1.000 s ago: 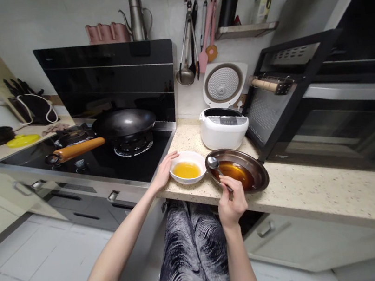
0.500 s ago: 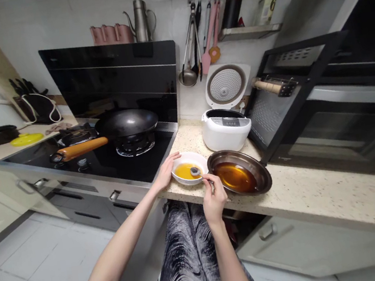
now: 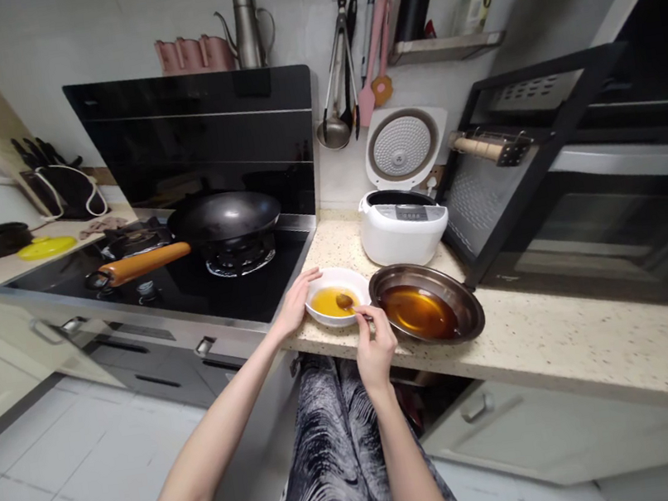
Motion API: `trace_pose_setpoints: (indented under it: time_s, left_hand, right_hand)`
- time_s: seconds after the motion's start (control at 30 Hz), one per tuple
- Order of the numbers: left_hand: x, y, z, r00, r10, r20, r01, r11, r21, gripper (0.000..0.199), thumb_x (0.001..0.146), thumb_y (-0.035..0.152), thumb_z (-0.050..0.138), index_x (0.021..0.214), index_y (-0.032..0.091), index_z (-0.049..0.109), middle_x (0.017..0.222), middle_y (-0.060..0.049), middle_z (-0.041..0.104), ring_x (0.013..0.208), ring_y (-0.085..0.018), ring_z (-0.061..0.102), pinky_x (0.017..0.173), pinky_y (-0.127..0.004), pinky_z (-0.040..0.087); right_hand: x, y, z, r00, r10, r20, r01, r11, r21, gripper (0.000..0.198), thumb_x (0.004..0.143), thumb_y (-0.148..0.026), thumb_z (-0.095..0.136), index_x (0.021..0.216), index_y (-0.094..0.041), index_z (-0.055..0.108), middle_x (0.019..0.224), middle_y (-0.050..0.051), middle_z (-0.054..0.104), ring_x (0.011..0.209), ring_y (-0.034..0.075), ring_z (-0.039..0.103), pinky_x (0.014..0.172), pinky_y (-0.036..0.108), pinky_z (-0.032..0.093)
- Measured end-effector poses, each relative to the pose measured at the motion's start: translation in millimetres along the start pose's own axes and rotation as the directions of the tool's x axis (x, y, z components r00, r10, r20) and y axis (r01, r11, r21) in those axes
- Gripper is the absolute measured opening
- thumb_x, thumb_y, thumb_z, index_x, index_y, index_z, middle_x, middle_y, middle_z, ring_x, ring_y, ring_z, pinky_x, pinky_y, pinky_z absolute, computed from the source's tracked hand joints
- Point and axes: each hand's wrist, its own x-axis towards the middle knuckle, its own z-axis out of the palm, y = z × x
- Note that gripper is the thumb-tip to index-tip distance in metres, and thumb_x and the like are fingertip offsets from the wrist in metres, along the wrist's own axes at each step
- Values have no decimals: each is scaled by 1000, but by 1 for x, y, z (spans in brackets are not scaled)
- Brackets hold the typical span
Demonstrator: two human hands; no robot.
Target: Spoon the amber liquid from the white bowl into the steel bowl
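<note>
A white bowl point(image 3: 353, 279) with yellow liquid stands near the counter's front edge. My left hand point(image 3: 297, 304) grips its left rim, fingers laid along the edge. Between the closed fingers of my right hand point(image 3: 375, 340) is the handle of a small metal spoon point(image 3: 345, 301), whose head dips into the yellow liquid. Just right of the bowl, a dark metal basin point(image 3: 472, 309) holds amber-brown liquid. Behind them sits a white rice cooker point(image 3: 403, 233) with its lid raised.
To the left, a black wok point(image 3: 225, 216) rests on the gas stove point(image 3: 190, 293), its wooden handle point(image 3: 148, 263) pointing toward the front left. A black oven point(image 3: 607, 230) stands at the right. Utensils point(image 3: 345, 73) hang on the wall. Farther left lies a yellow lid point(image 3: 46, 247).
The spoon's head has turned over and sits lower in the yellow liquid. My right hand has shifted slightly left. My left hand keeps its place on the bowl.
</note>
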Motion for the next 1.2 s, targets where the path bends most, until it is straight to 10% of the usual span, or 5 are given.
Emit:
trace_pose_setpoints:
  time_s: [1.2]
  left_hand:
    - [0, -4, 0, 1000, -1, -2, 1, 1000, 16, 50, 105, 45, 33, 129, 18, 67, 150, -10, 56, 143, -24, 49, 128, -45, 28]
  right_hand:
    - [5, -12, -27, 984, -105, -145, 116, 991, 67, 13, 99, -20, 55, 98, -20, 68, 96, 7, 75, 92, 19, 73, 86, 38, 60]
